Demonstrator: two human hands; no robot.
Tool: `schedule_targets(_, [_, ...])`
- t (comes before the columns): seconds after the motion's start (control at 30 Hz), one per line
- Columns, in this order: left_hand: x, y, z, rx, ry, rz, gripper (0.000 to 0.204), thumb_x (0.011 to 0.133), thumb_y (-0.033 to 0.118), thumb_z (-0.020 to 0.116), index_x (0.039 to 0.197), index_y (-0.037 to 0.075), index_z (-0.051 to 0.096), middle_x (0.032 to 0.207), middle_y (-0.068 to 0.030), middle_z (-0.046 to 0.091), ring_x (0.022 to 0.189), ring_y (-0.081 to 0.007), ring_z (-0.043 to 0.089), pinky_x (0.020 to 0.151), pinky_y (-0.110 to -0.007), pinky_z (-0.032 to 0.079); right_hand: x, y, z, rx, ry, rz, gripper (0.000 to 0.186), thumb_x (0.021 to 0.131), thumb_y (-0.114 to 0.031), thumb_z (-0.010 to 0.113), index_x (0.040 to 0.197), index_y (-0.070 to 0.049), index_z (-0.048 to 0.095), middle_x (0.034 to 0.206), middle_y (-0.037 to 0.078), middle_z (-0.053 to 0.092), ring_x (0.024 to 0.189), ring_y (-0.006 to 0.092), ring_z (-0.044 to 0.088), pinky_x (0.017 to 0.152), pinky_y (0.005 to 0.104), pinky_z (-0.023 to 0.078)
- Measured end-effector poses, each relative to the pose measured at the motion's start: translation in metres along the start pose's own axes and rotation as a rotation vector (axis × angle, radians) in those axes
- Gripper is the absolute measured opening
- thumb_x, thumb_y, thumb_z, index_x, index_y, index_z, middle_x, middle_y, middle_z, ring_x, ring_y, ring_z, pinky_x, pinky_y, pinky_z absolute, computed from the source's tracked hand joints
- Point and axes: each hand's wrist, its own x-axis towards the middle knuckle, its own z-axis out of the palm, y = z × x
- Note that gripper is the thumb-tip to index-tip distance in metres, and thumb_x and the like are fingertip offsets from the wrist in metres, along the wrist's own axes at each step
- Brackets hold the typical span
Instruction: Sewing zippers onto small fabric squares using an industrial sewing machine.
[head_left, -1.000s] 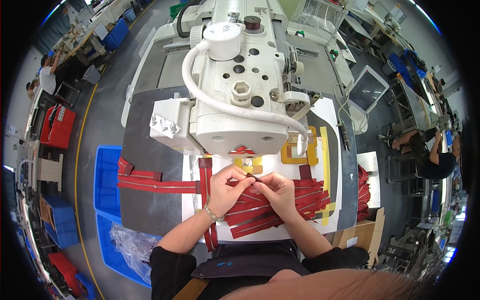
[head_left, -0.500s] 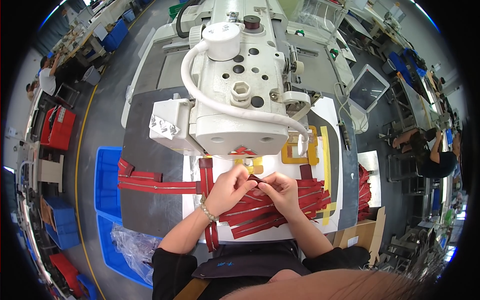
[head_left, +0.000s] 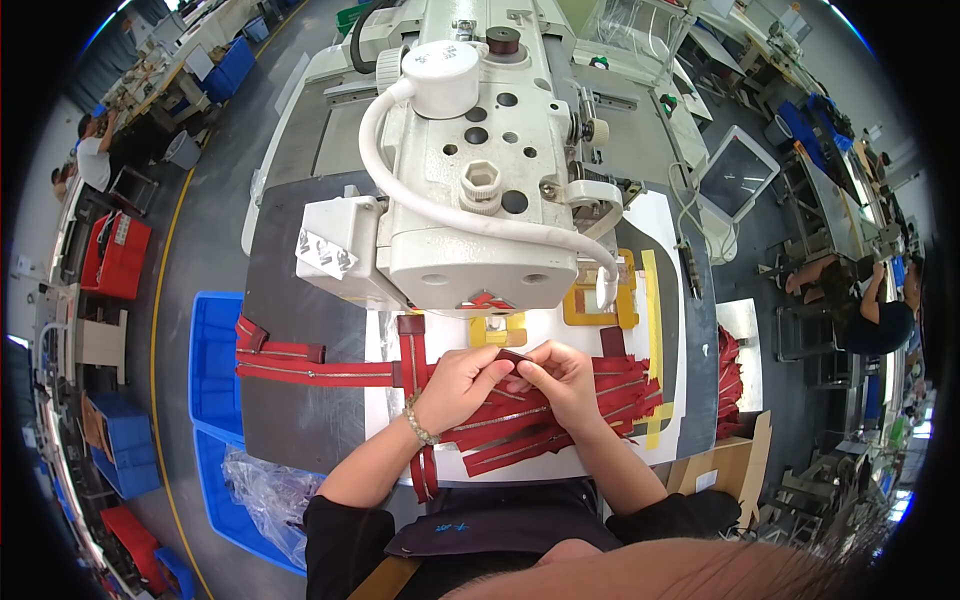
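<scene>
Between my two hands is a small dark maroon tab (head_left: 514, 356), leather-like, folded or flat I cannot tell. My left hand (head_left: 458, 388), a beaded bracelet (head_left: 418, 420) at its wrist, pinches the tab's left side. My right hand (head_left: 562, 385) pinches the right side with thumb and fingers. Underneath lies a pile of red zippers (head_left: 515, 437) with metal teeth. One red zipper strip (head_left: 350, 375) runs off to the left, crossed by an upright strip (head_left: 410, 345) with a maroon end tab. Another maroon tab (head_left: 612, 342) shows above the pile's right part.
The white sewing machine head (head_left: 480, 260) stands just beyond my hands. A yellow frame (head_left: 600, 315) and a smaller yellow plate (head_left: 508, 335) lie near it. Blue bins (head_left: 215, 375) sit left, a cardboard box (head_left: 725, 465) right. More red zippers (head_left: 728, 385) hang at the right edge.
The tab has turned in my fingers and shows a broader face. My left fingers have lowered slightly, uncovering more of the small yellow plate. The zippers lie as before.
</scene>
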Motion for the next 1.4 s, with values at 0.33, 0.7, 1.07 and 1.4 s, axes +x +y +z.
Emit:
schedule_targets(0.33, [-0.001, 0.003, 0.001, 0.026, 0.020, -0.007, 0.024, 0.089, 0.017, 0.059, 0.076, -0.002, 0.054, 0.060, -0.0130, 0.052, 0.052, -0.0167, 0.047, 0.050, -0.029, 0.039, -0.001, 0.004, -0.002, -0.008, -0.014, -0.013, 0.007, 0.090, -0.003, 0.058, 0.090, 0.004, 0.059, 0.083, 0.010, 0.067, 0.075, 0.0122, 0.067, 0.067, 0.0215, 0.055])
schedule_targets(0.7, [-0.002, -0.006, 0.004, -0.029, 0.049, 0.029, 0.020, 0.090, 0.015, 0.056, 0.080, -0.001, 0.060, 0.063, -0.0108, 0.058, 0.055, -0.0140, 0.053, 0.052, -0.027, 0.042, -0.003, 0.000, 0.004, -0.041, 0.034, 0.001, 0.006, 0.087, 0.000, 0.061, 0.087, 0.005, 0.058, 0.082, 0.011, 0.066, 0.075, 0.0133, 0.067, 0.068, 0.0237, 0.056])
schedule_targets(1.07, [0.002, -0.002, -0.009, 0.040, -0.110, 0.115, 0.019, 0.087, 0.015, 0.061, 0.077, -0.001, 0.055, 0.059, -0.0088, 0.051, 0.052, -0.0138, 0.044, 0.049, -0.028, 0.037, 0.000, -0.015, -0.008, -0.227, -0.123, 0.002, 0.011, 0.086, -0.007, 0.065, 0.082, 0.000, 0.058, 0.066, 0.000, 0.059, 0.057, 0.0017, 0.051, 0.049, 0.0153, 0.038])
schedule_targets(1.4, [-0.001, 0.004, 0.009, -0.161, -0.015, 0.040, 0.013, 0.087, 0.011, 0.061, 0.092, 0.000, 0.059, 0.053, -0.0056, 0.053, 0.045, -0.0097, 0.045, 0.046, -0.025, 0.036, -0.002, -0.001, 0.002, 0.007, 0.031, 0.018, 0.011, 0.088, -0.006, 0.062, 0.080, -0.003, 0.056, 0.068, 0.000, 0.059, 0.056, 0.0003, 0.050, 0.047, 0.0147, 0.035])
